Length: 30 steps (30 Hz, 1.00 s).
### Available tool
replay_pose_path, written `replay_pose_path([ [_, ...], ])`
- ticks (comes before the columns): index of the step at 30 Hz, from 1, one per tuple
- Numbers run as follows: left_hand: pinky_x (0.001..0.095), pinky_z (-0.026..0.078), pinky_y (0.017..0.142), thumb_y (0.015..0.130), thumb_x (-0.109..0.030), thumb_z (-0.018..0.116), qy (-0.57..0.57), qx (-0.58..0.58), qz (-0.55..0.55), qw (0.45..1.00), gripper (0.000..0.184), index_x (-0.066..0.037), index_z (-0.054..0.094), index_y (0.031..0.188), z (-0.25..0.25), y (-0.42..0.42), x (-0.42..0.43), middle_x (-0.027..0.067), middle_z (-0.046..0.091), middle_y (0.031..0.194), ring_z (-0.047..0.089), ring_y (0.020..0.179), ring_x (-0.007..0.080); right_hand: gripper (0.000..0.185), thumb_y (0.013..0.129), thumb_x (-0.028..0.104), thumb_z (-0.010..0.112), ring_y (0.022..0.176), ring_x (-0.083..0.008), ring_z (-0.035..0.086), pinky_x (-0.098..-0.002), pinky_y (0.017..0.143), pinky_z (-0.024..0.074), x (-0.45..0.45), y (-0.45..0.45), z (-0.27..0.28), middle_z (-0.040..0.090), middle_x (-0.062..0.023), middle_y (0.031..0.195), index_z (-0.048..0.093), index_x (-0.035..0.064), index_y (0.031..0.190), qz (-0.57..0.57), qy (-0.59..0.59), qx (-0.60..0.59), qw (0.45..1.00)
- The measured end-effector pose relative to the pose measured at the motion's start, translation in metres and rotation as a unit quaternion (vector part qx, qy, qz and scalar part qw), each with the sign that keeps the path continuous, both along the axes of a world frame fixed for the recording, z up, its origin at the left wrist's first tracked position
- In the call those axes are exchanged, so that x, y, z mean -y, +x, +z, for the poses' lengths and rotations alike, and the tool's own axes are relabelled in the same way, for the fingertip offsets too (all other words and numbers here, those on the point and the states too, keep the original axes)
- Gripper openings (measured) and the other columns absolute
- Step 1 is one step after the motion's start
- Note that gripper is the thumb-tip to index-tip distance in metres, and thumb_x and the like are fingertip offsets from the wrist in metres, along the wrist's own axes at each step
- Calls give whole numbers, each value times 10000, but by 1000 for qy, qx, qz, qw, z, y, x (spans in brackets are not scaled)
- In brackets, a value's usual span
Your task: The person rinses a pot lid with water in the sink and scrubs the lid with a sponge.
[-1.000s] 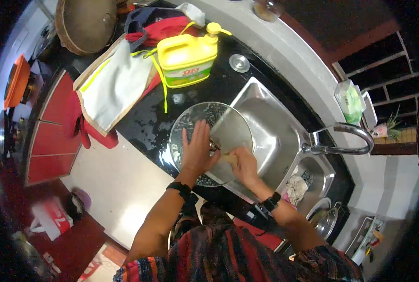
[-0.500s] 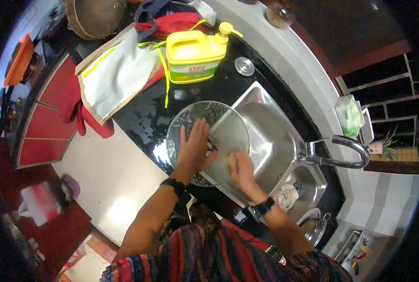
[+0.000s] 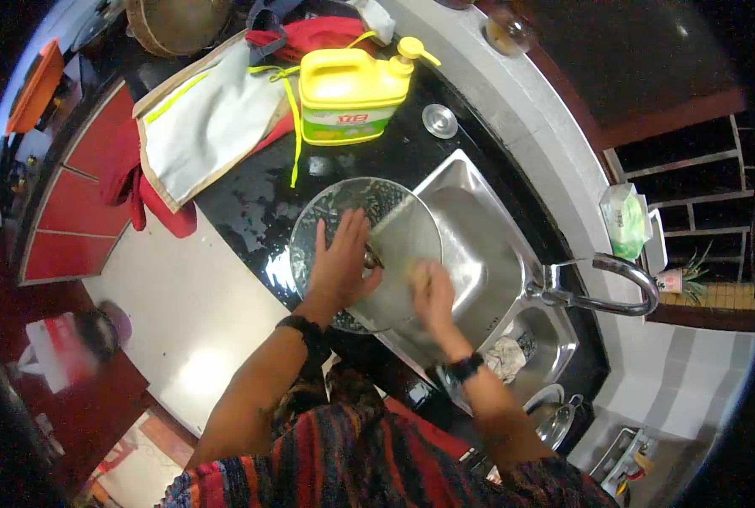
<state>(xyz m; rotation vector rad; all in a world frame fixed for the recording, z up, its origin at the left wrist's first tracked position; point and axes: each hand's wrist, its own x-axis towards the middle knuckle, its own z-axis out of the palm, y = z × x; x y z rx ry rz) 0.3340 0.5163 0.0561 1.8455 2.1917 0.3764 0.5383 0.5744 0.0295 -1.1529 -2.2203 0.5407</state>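
round glass lid (image 3: 399, 241) straddling the wet black counter (image 3: 242, 190) and steel sink (image 3: 475, 224), left hand (image 3: 338, 267) laid on it, fingers out beside the knob (image 3: 371, 259), right hand (image 3: 432, 295) curled around some pale thing (image 3: 411, 269), kinda too blurry to ID

A lone, wide head-worn view looks forward and steeply down from close behind the front edge of the surface (image 3: 238, 190).

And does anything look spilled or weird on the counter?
Yes: wet patches gleam on the black counter beside the clear lid, like splashed water. The lid also juts over the sink. Nothing looks broken.
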Motion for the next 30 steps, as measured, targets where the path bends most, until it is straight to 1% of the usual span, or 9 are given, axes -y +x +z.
replay_pose_path([
  [1,579,122,1151,780,-459,617,-4,5,-1,1000,839,7,360,1429,-1,1,0,109,269,1544,190,1454,241,153,879,149,619,879,-380,597,-464,760,470,-33,-7,-19,619,-184,901,590,30,970,-17,114,9,993],
  [4,578,128,1151,771,-441,627,22,-3,4,1000,833,6,368,1424,2,3,2,107,280,1540,191,1453,237,166,872,169,611,883,-392,581,-473,748,457,-109,-46,9,608,-193,920,562,25,938,-43,-10,77,996],
  [8,578,129,1151,763,-429,640,5,1,6,1000,831,7,373,1419,3,2,-3,112,286,1537,188,1455,237,229,845,199,669,824,-389,577,-445,739,469,-38,1,-11,588,-184,843,583,26,968,-55,78,16,995],
  [10,570,92,1159,771,-462,640,-43,10,-5,999,881,3,326,1450,5,1,-2,134,231,1563,142,1473,257,201,808,116,665,847,-404,560,-479,742,455,21,30,-2,590,-182,907,575,49,974,-86,-45,0,995],
  [13,572,91,1159,771,-447,642,-25,20,-1,999,876,5,323,1451,4,1,-2,136,231,1562,140,1474,253,184,824,136,655,860,-394,567,-467,761,461,9,35,-7,596,-183,916,571,54,966,-76,-82,0,994],
  [17,575,89,1158,772,-430,644,-26,26,-4,999,870,7,319,1450,1,1,0,137,230,1563,145,1473,251,200,828,175,646,890,-383,577,-469,767,464,-104,-31,-9,620,-174,924,581,55,975,-32,72,-6,997],
  [20,576,88,1158,772,-416,643,-18,17,-7,1000,864,10,314,1449,6,4,-2,139,232,1561,152,1471,252,220,814,174,656,892,-379,579,-467,761,467,-114,-49,-6,625,-167,923,589,58,987,-66,79,73,992],
  [25,578,99,1155,766,-403,646,-1,30,5,1000,847,17,337,1434,2,3,0,142,258,1547,169,1466,253,233,785,156,697,882,-382,590,-461,759,472,-21,33,13,631,-171,909,598,46,965,-109,-96,112,983],
  [30,575,93,1156,771,-414,644,-19,17,-6,1000,861,24,320,1437,0,-1,-3,150,230,1560,164,1467,267,208,757,136,699,893,-389,595,-481,763,475,-93,-33,-5,644,-166,914,609,80,937,-118,-20,67,991],
])
